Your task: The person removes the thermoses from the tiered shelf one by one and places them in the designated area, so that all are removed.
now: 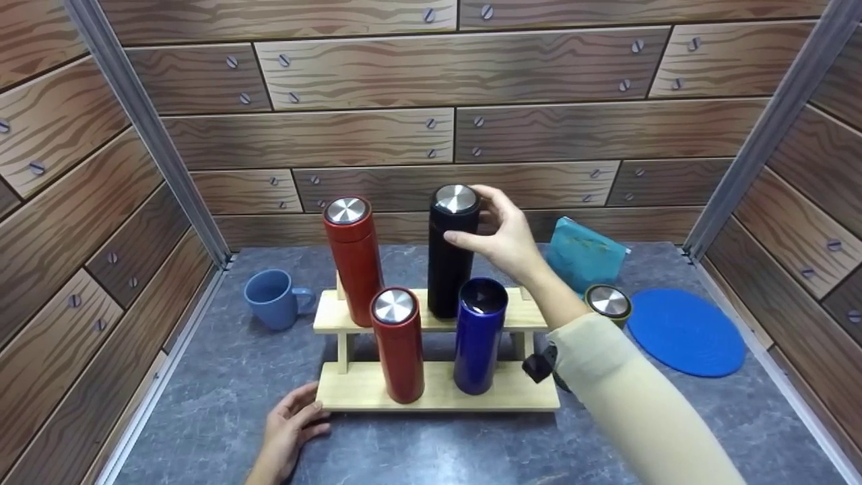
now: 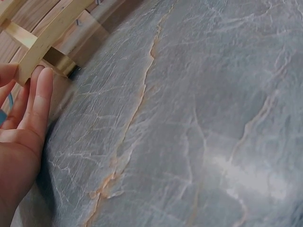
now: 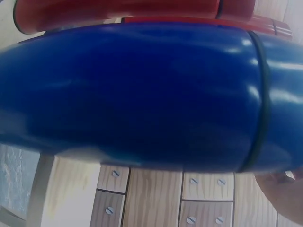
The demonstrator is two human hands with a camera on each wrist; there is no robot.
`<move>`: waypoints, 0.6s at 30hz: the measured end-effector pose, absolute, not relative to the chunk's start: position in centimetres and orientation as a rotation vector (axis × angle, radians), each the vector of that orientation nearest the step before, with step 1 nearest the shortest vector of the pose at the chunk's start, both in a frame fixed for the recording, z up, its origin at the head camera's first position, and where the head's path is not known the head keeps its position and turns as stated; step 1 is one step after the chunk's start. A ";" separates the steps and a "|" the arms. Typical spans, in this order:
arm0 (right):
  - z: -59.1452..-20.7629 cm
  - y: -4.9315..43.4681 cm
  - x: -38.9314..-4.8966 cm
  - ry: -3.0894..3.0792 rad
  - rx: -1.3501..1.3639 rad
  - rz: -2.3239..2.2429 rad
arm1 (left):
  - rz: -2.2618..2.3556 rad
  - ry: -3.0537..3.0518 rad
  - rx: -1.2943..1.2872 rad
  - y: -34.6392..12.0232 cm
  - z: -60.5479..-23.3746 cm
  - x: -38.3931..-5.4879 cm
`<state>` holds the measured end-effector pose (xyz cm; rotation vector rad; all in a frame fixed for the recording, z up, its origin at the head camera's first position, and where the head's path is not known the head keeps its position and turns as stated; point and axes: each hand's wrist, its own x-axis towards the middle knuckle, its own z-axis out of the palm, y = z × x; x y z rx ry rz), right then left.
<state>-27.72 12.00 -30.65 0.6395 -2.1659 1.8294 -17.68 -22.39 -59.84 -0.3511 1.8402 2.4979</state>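
Observation:
My right hand (image 1: pixel 505 246) grips the upper part of a black thermos (image 1: pixel 450 269), thumb across its front and fingers behind. The thermos stands upright on the upper shelf of a two-tier wooden rack (image 1: pixel 438 404). In the left wrist view, the fingers and thumb of my left hand (image 2: pixel 23 142) straddle the rack's corner, at the left end of its lower shelf. A red thermos (image 1: pixel 357 269) is on the upper shelf, left of the black one. Below stand another red thermos (image 1: pixel 401 357) and a blue thermos (image 1: pixel 479 350). The blue one fills most of the right wrist view.
A blue mug (image 1: pixel 271 300) stands left of the rack. To the right are a steel-lidded thermos (image 1: pixel 609 302), partly hidden by my sleeve, a teal pouch (image 1: pixel 586 256) and a round blue mat (image 1: pixel 687 333). Wood-patterned walls enclose the grey marbled table (image 1: pixel 222 391).

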 end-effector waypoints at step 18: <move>-32.0 17.7 -29.7 -2.057 0.542 1.792 | 2.522 1.823 -0.333 -22.4 -60.1 -17.7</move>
